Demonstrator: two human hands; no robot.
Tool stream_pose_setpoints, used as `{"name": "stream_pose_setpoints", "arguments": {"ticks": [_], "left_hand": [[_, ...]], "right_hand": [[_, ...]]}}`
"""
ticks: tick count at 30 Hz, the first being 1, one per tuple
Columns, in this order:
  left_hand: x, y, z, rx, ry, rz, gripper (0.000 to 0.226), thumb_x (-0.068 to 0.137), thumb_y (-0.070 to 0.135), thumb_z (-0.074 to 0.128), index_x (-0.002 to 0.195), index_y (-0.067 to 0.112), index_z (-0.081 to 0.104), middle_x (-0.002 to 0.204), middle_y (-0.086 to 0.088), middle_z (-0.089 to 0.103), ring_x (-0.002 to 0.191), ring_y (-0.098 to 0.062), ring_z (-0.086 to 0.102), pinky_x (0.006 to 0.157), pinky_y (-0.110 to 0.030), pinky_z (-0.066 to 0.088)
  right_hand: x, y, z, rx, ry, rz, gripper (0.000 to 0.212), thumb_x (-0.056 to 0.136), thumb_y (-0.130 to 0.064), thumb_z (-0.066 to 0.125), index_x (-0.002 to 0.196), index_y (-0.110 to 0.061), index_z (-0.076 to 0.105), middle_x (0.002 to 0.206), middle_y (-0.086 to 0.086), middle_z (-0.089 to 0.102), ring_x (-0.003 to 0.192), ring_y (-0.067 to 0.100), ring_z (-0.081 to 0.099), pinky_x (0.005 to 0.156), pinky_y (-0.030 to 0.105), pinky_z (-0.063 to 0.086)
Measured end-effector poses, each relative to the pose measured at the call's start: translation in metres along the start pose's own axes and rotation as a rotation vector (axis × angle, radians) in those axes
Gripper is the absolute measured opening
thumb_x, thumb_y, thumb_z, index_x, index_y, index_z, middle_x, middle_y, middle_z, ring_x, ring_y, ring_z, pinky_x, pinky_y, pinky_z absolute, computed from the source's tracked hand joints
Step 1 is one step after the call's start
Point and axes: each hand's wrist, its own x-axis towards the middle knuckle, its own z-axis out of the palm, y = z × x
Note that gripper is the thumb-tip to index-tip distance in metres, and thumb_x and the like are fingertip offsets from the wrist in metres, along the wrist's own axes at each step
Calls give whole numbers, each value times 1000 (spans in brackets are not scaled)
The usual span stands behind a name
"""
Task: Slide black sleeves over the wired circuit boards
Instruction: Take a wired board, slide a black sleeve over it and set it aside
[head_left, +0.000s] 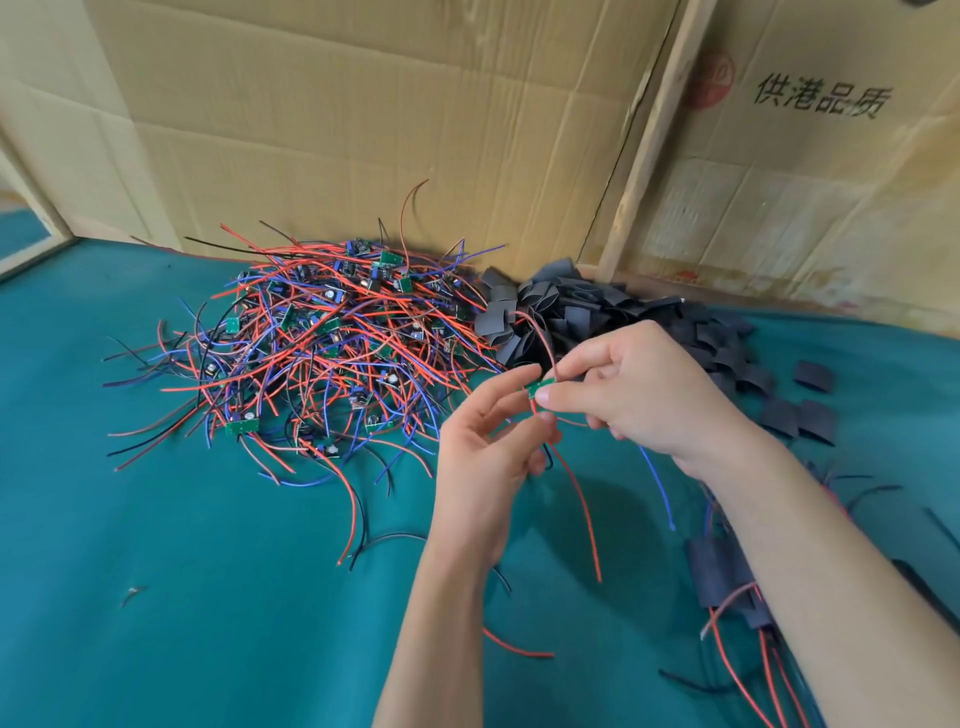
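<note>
A teal desk (182, 545) carries everything, backed by cardboard (363, 130) at the far side. On the left and centre lies a big heap of boards (322, 338): small green circuit boards with blue and dark parts, each trailing thin red, blue and black wires that splay out in all directions over the cloth. A few loose wire ends reach toward the near side.

Right of the heap, touching it, is a pile of sleeves (597, 317), short flat black tubes, some gaping open at the ends, stacked loosely against the cardboard. A few single sleeves lie apart on the cloth at the far right.

In front of the sleeve pile the two hands meet over the desk. The left hand (483, 457) has thumb and forefinger curled, its grip pinching the wires just under the board (540, 387). That board is a small green strip, held up off the desk between the hands; a red wire loops up from it toward the sleeve pile, another red wire hangs down toward the near side, and a blue wire falls to the right below the hands. The right hand (644, 395) pinches the board's right end between thumb and forefinger, the other fingers curled loosely.

At the near right, partly hidden by the right forearm, lie sleeved boards (722, 577), black tubes with red wires running out.
</note>
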Motion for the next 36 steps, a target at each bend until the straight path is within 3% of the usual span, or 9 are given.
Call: {"name": "stream_pose_setpoints", "arguments": {"ticks": [3, 8, 13, 16, 20, 23, 25, 30, 36], "left_hand": [[2, -2, -1, 73, 25, 51, 25, 90, 1, 70, 112, 13, 75, 79, -5, 57, 54, -11, 55, 45, -19, 35], [2, -3, -2, 109, 74, 48, 7, 88, 10, 75, 92, 15, 79, 66, -4, 61, 50, -10, 52, 38, -18, 32], [0, -3, -1, 154, 69, 3, 7, 94, 12, 69, 97, 16, 75, 88, -19, 73, 56, -13, 60, 39, -19, 35], [-1, -1, 0, 126, 58, -14, 10, 99, 12, 61, 99, 12, 71, 88, -8, 76, 59, -12, 63, 41, -18, 36], [0, 4, -2, 8, 15, -55, 21, 105, 16, 50, 112, -1, 59, 99, -12, 76, 54, -10, 60, 39, -15, 34], [-1, 6, -2, -95, -39, -80, 21, 106, 17, 45, 114, 0, 54, 103, -17, 75, 52, -10, 61, 37, -14, 33], [-1, 9, -1, -179, -84, -105, 16, 106, 16, 44, 112, 4, 53, 103, -19, 75, 54, -10, 65, 35, -13, 34], [0, 10, 0, -225, -131, -178, 16, 105, 12, 40, 106, 5, 55, 104, -24, 74, 63, -15, 72, 36, -16, 39], [2, 7, 1, -112, -48, -281, 16, 100, 10, 37, 105, 7, 52, 92, -22, 76, 51, -18, 66, 35, -19, 35]], "right_hand": [[1, -6, -5, -65, -76, -2, 13, 78, -28, 85, 79, -18, 77, 48, -3, 58, 43, 7, 49, 44, 17, 37], [6, -16, -18, 327, -147, 107, 17, 86, -13, 77, 103, -7, 75, 65, 7, 70, 50, 14, 58, 46, 21, 45], [29, -13, -29, 556, -156, 173, 47, 105, -45, 49, 108, -4, 73, 86, 18, 77, 61, 22, 69, 53, 25, 54], [55, 1, -34, 361, 80, 173, 41, 106, -39, 48, 95, -9, 74, 77, 13, 77, 57, 20, 67, 50, 25, 50], [78, 19, -28, -8, 244, 169, 19, 95, -25, 59, 85, -19, 75, 79, 2, 77, 59, 14, 66, 49, 23, 50], [87, 27, -18, -368, 218, 143, 5, 79, -24, 71, 76, -27, 73, 91, 0, 74, 88, 23, 69, 80, 35, 58], [88, 30, -8, -521, 194, 175, 10, 72, -30, 77, 80, -27, 72, 104, 6, 71, 101, 32, 65, 86, 36, 54], [92, 41, 10, -615, 244, 208, 16, 80, -28, 77, 96, -28, 76, 118, 13, 66, 108, 38, 63, 75, 33, 41], [72, 26, -4, -557, 466, 160, 13, 82, -27, 67, 90, -26, 78, 99, 11, 65, 102, 39, 63, 76, 35, 45]]}}
